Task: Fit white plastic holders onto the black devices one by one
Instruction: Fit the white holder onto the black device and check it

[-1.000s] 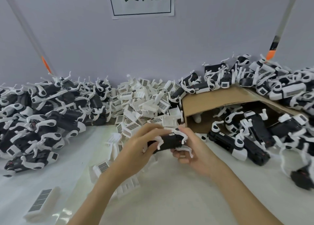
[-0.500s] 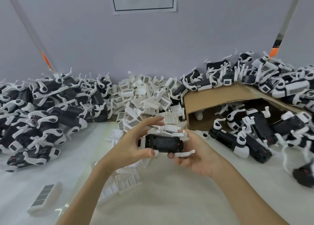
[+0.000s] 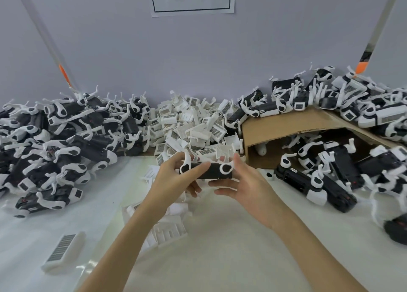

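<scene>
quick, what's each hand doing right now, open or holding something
Left hand: holding the black device, thumb on top, fingers curled underneath.
Right hand: holding the other end of the same device, fingers under it, thumb raised.

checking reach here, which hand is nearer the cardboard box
Right. The right hand holds the black device just left of the box, near its open corner. The left hand grips the device's far end, farther from the box.
</scene>
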A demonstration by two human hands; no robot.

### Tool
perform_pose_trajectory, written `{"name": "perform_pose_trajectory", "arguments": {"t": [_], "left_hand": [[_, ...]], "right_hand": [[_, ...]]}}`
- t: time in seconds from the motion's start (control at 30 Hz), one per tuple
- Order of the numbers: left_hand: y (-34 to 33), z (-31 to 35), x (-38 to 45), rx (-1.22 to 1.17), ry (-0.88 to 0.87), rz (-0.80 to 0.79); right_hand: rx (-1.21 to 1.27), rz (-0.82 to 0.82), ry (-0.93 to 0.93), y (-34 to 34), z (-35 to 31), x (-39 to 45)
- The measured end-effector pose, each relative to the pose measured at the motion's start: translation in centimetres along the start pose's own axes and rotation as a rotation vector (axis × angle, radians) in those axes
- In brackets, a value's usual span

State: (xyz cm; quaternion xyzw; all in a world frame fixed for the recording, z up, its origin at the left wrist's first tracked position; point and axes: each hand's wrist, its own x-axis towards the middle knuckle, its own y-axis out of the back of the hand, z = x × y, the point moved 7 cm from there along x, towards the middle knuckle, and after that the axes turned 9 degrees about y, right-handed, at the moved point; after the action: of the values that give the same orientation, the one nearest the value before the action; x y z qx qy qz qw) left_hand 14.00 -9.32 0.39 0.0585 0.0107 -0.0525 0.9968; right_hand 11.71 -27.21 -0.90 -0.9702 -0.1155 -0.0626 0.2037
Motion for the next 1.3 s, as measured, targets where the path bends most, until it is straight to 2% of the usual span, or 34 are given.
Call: {"name": "perform_pose_trajectory", "arguments": {"t": [0.07, 0.17, 0.27, 0.33, 0.53, 0.67, 0.73, 0.8, 0.9, 1.03, 1.17, 1.3], "left_hand": [[-0.2, -0.1, 0.0, -0.013, 0.015, 0.0], [-0.5, -0.2, -0.2, 0.028, 0.018, -0.001], [-1.0, -0.2, -0.4, -0.077, 0.029, -0.066], [-1.1, 0.2, -0.5, -0.118, 0.011, -0.045], [-0.5, 1.0, -0.8, -0.077, -0.072, 0.079], [-1.1, 1.3, -1.4, 0.037, -0.136, 0.055], [-1.2, 1.5, -1.8, 0.094, -0.232, 0.051], [-1.2, 2.4, -2.4, 0.297, -0.41, 0.055], [-2.5, 3.1, -3.0, 0.585, -0.631, -0.053], [-4.1, 3.7, -4.0, 0.688, -0.798, -0.072], [-4.0, 4.0, -4.0, 0.472, -0.713, -0.127], [-4.1, 3.8, -4.1, 0.438, -0.634, -0.156]], "right_hand": [[-0.102, 0.028, 0.057, 0.0, -0.4, -0.1], [-0.108, 0.085, 0.1, 0.2, -0.4, -0.1], [-0.118, 0.136, 0.141, 0.6, -0.6, 0.1], [-0.144, 0.131, 0.152, 0.7, -0.8, 0.1], [-0.142, 0.092, 0.085, 0.6, -0.1, 0.1], [-0.026, 0.219, -0.009, 1.5, 0.6, 0.0], [0.04, 0.295, -0.08, 2.2, 0.9, -0.2], [0.081, 0.328, -0.158, 2.6, 1.2, -0.6], [0.106, 0.302, -0.239, 2.8, 1.4, -1.0], [-0.028, 0.219, -0.358, 2.5, 2.0, -1.8], [-0.118, 0.155, -0.421, 1.8, 2.3, -2.4], [-0.2, 0.117, -0.496, 1.7, 2.5, -2.7]]}}
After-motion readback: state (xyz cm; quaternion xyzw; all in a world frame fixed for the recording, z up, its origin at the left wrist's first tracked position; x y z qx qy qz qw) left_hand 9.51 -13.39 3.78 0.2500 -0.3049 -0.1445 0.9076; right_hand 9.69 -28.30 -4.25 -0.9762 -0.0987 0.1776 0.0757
